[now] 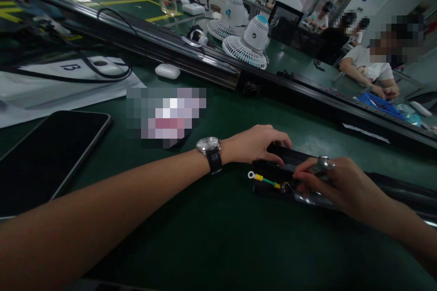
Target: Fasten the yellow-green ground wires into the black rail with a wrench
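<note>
A long black device (287,157) lies on the green table mat (218,236). A short green wire with a yellow sleeve and a ring terminal (260,177) sticks out of its left end. My left hand (256,143), with a wristwatch (210,152) on the wrist, rests on top of the black device with curled fingers pressing it down. My right hand (336,184) is closed around a small metal tool (321,166), a wrench by its look, held where the wire joins the device.
A dark tablet (44,154) lies at the left, with white paper (51,86), a cable and a white earbud case (167,71) behind it. A black rail (211,66) crosses the table. Two small white fans (251,41) stand beyond it. Other people sit working at the far right.
</note>
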Motion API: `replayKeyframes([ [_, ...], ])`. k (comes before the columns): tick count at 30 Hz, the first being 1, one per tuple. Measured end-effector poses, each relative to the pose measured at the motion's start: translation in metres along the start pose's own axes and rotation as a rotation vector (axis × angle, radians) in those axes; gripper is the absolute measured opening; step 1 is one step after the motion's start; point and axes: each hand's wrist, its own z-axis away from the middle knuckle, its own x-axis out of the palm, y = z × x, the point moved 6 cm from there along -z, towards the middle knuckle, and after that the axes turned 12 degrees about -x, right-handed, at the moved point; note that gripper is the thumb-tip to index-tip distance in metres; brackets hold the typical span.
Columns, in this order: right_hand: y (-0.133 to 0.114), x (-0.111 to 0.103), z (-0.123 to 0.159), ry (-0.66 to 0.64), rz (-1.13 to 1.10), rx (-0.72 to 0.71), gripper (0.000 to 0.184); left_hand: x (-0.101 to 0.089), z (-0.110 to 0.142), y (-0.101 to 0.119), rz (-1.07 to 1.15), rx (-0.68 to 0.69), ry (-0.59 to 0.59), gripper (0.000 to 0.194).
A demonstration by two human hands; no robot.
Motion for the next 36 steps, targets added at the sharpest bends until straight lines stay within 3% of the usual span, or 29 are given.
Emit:
replayKeyframes([
  [6,0.0,-0.002,0.006,-0.119,0.064,-0.048,0.023,0.0,-0.001,0.0,-0.011,0.009,-0.002,0.034],
  [12,0.007,-0.009,0.011,0.064,-0.054,0.141,0.025,0.0,0.0,0.0,-0.007,0.009,-0.009,0.036],
  [15,0.007,-0.007,0.009,0.087,-0.083,0.167,0.027,0.001,0.0,0.0,-0.008,-0.005,-0.01,0.037],
  [26,-0.004,0.0,0.0,0.117,0.06,0.087,0.021,-0.001,0.001,0.0,0.015,0.001,-0.016,0.035],
  [36,-0.003,-0.001,-0.006,0.019,0.02,0.012,0.026,-0.004,0.0,-0.004,0.153,0.041,-0.027,0.029],
])
